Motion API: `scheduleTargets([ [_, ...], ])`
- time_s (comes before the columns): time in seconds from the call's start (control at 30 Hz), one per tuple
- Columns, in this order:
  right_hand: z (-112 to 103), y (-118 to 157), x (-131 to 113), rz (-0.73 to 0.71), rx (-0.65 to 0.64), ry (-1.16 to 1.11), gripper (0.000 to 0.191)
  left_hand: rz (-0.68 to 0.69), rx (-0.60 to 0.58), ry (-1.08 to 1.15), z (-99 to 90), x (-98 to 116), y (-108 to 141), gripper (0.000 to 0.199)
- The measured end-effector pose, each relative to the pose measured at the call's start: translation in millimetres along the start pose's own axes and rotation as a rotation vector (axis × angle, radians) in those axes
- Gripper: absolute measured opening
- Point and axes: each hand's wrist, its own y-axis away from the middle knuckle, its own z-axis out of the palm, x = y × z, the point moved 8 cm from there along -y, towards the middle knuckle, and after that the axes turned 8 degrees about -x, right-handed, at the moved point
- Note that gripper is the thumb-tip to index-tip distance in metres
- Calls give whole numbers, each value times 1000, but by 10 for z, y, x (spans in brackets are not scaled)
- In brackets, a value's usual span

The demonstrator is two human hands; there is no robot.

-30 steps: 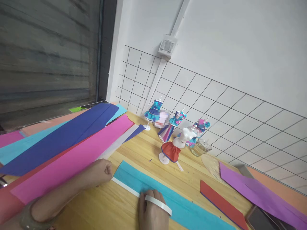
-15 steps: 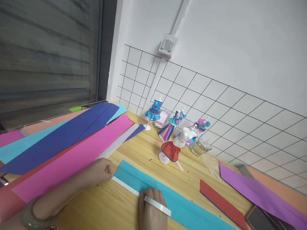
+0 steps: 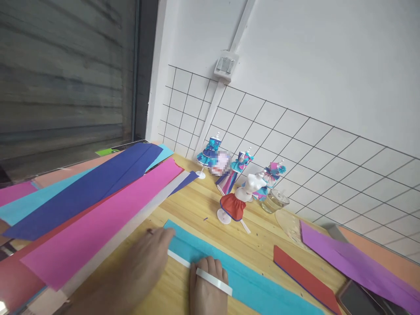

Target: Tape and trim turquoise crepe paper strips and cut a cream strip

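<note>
A long teal strip [image 3: 262, 282] of thin, crinkly material lies slantwise on the table, a narrow white tape-like strip [image 3: 179, 259] running along its near edge. My right hand [image 3: 210, 284] rests on the teal strip, its fingers curled down together onto it; the fingertips are hidden. Across the back of that hand lies a flat white length, in line with the white edge strip. At the teal strip's left end is my left hand [image 3: 155, 251], smeared by motion, so its grip is unclear. A red strip [image 3: 305, 280] with a blue edge lies off to the right.
Pink [image 3: 108, 218] and blue sheets [image 3: 95, 188] are fanned out at the left. Behind stand a small mannequin [image 3: 252, 186] in a red skirt, several dressed ones, and a glass [image 3: 275, 201]. At right are a purple sheet [image 3: 354, 262] and a dark phone-like object [image 3: 359, 299].
My left hand has moved right and slightly down from beside the teal strip's left end to over that end. My right hand has hardly moved, still on the teal strip.
</note>
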Motion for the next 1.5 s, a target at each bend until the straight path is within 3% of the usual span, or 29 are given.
scheduleTargets([
  [0.13,-20,5,-20,-7,23,4,34,285,-190,222,256,476,-51,26],
  [0.27,-43,9,-14,31,47,-11,36,345,-249,164,362,622,-173,25],
  [0.47,-106,49,3,25,104,-65,45,361,-232,137,358,633,-210,24],
  [0.63,-166,128,16,-37,137,-7,39,421,-262,77,373,654,-185,20],
  [0.87,-329,66,216,-140,43,79,37,412,-259,49,384,646,-186,19],
  [1.07,-289,76,431,-40,-69,-95,33,389,-263,73,375,646,-202,17],
  [1.2,-263,107,480,29,-78,-230,31,384,-251,72,384,644,-213,17],
  [1.5,-304,99,470,18,-71,-60,36,369,-236,63,464,651,-243,20],
])
